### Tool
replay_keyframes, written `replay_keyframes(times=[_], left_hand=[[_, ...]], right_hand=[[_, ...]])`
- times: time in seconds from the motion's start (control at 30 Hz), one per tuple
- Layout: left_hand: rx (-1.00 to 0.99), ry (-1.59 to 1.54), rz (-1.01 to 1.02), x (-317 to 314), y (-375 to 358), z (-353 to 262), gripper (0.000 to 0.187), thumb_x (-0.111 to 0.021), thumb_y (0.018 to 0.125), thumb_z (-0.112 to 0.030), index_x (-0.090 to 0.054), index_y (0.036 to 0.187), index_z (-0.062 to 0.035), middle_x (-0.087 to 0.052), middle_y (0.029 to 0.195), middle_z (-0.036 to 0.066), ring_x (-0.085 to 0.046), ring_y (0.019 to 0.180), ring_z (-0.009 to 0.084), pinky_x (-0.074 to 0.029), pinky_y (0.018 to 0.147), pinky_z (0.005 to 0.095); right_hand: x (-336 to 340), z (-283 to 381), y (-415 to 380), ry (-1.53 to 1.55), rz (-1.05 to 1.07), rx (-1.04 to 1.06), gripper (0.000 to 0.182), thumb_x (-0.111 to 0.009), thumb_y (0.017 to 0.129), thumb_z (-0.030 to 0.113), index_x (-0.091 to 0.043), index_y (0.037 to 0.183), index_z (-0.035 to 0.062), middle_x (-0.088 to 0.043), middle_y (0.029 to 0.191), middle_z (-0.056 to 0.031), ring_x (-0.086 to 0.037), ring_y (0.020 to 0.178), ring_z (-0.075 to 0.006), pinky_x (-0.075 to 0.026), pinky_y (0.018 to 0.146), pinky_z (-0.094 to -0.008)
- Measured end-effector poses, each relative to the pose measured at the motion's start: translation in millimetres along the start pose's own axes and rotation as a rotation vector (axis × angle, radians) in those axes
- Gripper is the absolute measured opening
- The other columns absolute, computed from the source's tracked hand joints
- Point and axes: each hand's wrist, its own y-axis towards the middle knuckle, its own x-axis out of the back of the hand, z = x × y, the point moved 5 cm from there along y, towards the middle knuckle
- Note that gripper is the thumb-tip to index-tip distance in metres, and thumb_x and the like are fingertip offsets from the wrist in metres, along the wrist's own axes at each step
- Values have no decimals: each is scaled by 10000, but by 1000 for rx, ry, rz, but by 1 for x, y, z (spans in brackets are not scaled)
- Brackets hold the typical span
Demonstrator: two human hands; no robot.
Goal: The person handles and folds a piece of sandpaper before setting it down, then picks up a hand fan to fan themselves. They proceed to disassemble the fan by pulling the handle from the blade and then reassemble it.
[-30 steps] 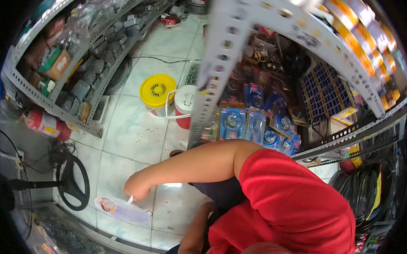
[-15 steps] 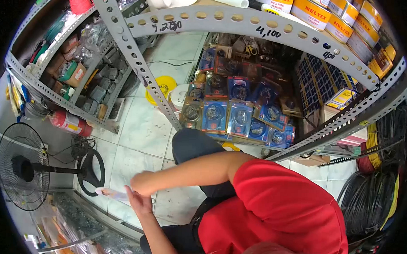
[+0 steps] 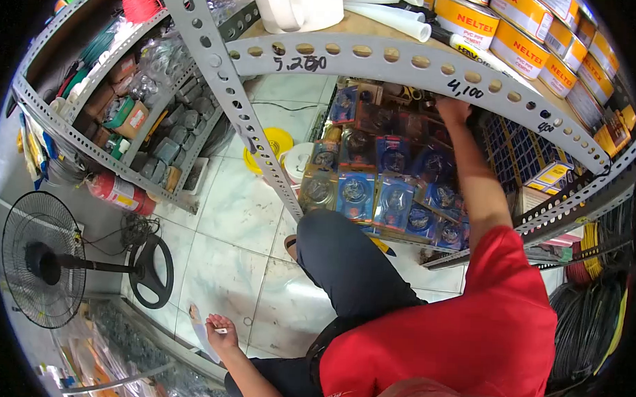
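Note:
At the lower left, my left hand (image 3: 222, 332) is closed around a clear plastic packet (image 3: 200, 329), with a small white piece (image 3: 220, 330) showing at its fingers. My right arm reaches over the lower shelf. Just beneath the metal beam (image 3: 393, 55), my right hand (image 3: 453, 111) is beside the back of the display of blister packs (image 3: 393, 201); its fingers are mostly hidden. Scissors with yellow handles (image 3: 410, 94) lie just left of it.
Cans (image 3: 466, 22) and white pipes (image 3: 387, 19) stand or lie on the upper shelf. A fan (image 3: 44, 260) and red extinguisher (image 3: 120, 194) are at the left. Patterned boxes (image 3: 519, 151) are right of the packs, with black cable coils (image 3: 586, 334) farther right.
My right hand has moved from beside my left hand up to the back of the lower shelf. My left hand still has the packet, now turned more upright. The view has shifted slightly.

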Motion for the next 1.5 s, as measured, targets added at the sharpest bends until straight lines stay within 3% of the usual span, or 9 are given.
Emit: replay_keyframes(times=[0.17,0.23,0.27,0.3,1.03,1.07,1.13,1.2,1.5], left_hand=[[-51,8,-24,-3,-9,-2,130,-496,843,-213,-547,897,-107,-606,869,6,-563,764,141,-462,697,326],[-97,44,-57,1,-14,-7,131,-497,842,-210,-551,900,-106,-608,862,9,-566,758,141,-465,694,324],[-81,30,-37,2,-15,-9,131,-495,843,-207,-552,900,-104,-609,869,8,-568,758,142,-468,696,326],[-62,16,-14,2,-14,-10,132,-493,844,-204,-554,901,-102,-609,875,8,-570,759,143,-471,698,328],[-99,-45,87,-13,-30,-20,161,-488,847,-166,-533,951,-52,-598,916,62,-567,764,176,-476,697,336],[-62,-58,135,-13,-26,-19,158,-485,848,-165,-536,945,-51,-599,910,64,-568,765,175,-476,695,337],[-31,-68,181,-12,-23,-18,156,-483,849,-164,-538,940,-50,-600,904,66,-569,767,174,-476,692,337],[12,-91,156,-11,-21,-15,152,-481,848,-160,-542,925,-44,-602,884,70,-569,764,173,-475,687,338],[15,-56,205,-19,-30,-9,136,-482,845,-161,-543,894,-49,-602,868,59,-570,775,164,-469,695,326]], right_hand=[[-70,-55,53,-278,315,206,615,-539,724,289,-334,1278,119,-252,1354,-152,-201,1257,-307,-201,1011,-423],[-95,-83,78,-519,248,330,556,-477,781,295,-328,1280,101,-233,1362,-155,-183,1262,-314,-174,1028,-418],[-63,-69,79,171,-30,459,498,-404,836,301,-327,1278,85,-235,1357,-166,-194,1258,-313,-169,1033,-400],[-37,-62,80,99,-303,520,476,-360,860,338,-345,1264,85,-275,1338,-159,-234,1244,-297,-191,1025,-380],[34,-51,130,-286,-340,512,462,-410,839,346,-399,1225,92,-358,1290,-144,-305,1204,-299,-236,1001,-376],[64,-18,86,46,-410,582,441,-464,798,346,-473,1147,78,-441,1215,-152,-403,1128,-312,-321,939,-397],[36,-12,59,-485,160,269,496,-457,816,352,-404,1232,88,-387,1272,-133,-328,1195,-312,-287,958,-445],[-25,-34,52,-471,589,423,308,-534,732,309,-609,921,77,-582,956,-188,-544,931,-331,-431,799,-406],[21,82,-100,-46,295,558,296,-565,734,294,-593,961,106,-546,1038,-172,-512,959,-339,-410,826,-413]])
